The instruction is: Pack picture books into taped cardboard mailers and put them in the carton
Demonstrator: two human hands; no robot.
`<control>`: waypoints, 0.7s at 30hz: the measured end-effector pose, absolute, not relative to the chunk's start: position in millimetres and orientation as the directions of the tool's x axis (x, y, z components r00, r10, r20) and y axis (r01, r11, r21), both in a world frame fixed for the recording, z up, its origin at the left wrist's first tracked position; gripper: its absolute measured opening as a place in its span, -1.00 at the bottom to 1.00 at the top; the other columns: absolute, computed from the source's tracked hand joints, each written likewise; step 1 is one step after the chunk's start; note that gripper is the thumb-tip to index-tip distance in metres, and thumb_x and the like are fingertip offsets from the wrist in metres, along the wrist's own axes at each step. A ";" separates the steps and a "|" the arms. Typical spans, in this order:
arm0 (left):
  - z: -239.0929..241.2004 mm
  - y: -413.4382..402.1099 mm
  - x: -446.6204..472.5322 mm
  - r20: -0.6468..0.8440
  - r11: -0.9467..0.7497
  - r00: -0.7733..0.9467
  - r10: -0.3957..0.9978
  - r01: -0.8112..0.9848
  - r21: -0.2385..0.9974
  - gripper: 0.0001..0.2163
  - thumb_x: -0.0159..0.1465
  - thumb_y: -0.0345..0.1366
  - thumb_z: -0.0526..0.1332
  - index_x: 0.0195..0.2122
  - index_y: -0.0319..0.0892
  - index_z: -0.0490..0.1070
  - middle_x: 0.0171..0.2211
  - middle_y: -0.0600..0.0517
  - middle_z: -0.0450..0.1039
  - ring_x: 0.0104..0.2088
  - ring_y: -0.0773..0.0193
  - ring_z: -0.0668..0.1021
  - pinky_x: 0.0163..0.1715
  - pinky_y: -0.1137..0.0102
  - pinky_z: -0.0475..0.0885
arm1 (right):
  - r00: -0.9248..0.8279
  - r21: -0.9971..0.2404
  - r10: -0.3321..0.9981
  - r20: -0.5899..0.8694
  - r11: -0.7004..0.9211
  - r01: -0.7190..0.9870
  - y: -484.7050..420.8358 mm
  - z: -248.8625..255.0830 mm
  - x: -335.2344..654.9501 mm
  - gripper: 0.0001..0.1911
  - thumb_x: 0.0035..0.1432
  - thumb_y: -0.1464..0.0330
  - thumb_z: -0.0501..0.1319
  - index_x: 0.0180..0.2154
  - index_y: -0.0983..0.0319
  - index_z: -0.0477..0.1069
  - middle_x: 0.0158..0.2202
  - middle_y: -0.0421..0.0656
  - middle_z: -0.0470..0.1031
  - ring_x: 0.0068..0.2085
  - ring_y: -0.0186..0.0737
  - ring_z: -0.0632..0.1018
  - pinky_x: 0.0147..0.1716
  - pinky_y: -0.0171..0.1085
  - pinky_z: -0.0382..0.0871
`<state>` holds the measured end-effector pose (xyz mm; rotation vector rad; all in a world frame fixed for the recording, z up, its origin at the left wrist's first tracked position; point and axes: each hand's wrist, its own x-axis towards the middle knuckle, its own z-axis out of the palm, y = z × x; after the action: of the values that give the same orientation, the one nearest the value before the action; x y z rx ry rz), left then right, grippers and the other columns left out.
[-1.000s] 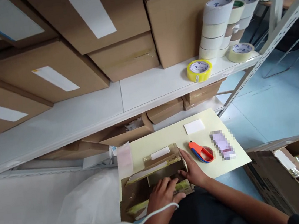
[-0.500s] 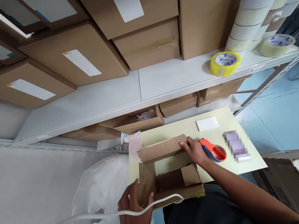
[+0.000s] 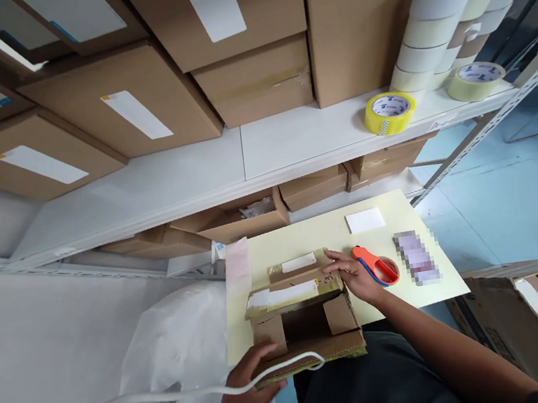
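An open cardboard box [image 3: 311,350] sits at the near edge of a pale yellow table, partly over the edge. Its far flap, with a white label and handwriting, is folded outward, and short side flaps are turned in. My left hand [image 3: 250,383] grips the near left corner, fingers on top and thumb underneath. Stretched fingers of my right hand [image 3: 356,277] lie apart on the right end of the labelled flap. Beyond that flap shows another taped cardboard part [image 3: 280,272] with a white label. An orange and blue tape dispenser [image 3: 374,266] lies right of my right hand.
The table [image 3: 260,246] also bears a white card [image 3: 365,220] and a blurred-out phone-like item [image 3: 416,257]. Behind stands a shelf [image 3: 184,174] with cartons, stacked tape rolls and a yellow roll [image 3: 389,113]. A white cable [image 3: 176,394] crosses in front; plastic [image 3: 170,351] hangs left.
The far flap has folded outward, showing its label side. My right hand has gone from pinching its edge to lying on it. My left hand has shifted to the near left corner.
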<state>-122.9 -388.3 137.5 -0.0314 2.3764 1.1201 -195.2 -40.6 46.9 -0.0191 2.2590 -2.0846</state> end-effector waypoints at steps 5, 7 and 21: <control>112.0 -373.9 -138.0 -0.311 0.565 -0.897 -0.314 -0.440 0.698 -0.24 0.03 0.20 0.37 0.15 -0.16 0.37 0.11 -0.22 0.51 -0.02 -0.10 0.65 -0.11 0.11 0.63 | -0.988 -0.993 -0.104 -0.112 0.054 0.107 -32.3 55.0 -186.4 -0.55 0.39 0.01 0.12 -0.13 0.11 0.68 0.35 -0.05 0.38 0.40 0.09 0.31 0.34 0.08 0.23; 102.4 -366.6 -145.6 -0.271 0.569 -0.904 -0.332 -0.421 0.707 -0.22 0.09 0.18 0.32 0.25 -0.17 0.30 0.21 -0.23 0.43 0.03 -0.09 0.62 -0.09 0.11 0.62 | -0.990 -0.993 -0.113 -0.083 0.092 0.073 -36.8 56.9 -183.5 -0.50 0.38 -0.05 0.11 -0.15 0.14 0.68 0.30 -0.01 0.44 0.42 0.09 0.26 0.35 0.07 0.21; 73.8 -347.7 -155.2 -0.204 0.619 -0.925 -0.320 -0.367 0.695 -0.49 0.25 0.07 0.17 0.15 -0.07 0.37 0.22 -0.13 0.45 0.26 -0.09 0.46 0.27 0.02 0.36 | -0.965 -0.717 0.261 -0.032 0.667 0.204 24.4 -1.3 -135.9 -0.73 0.28 0.30 0.19 -0.01 0.13 0.51 -0.07 0.02 0.59 0.01 0.07 0.58 0.01 0.02 0.49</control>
<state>-155.2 -347.7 73.8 -0.5892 2.7721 1.2105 -135.9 24.4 -1.3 0.4105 2.9349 -1.2472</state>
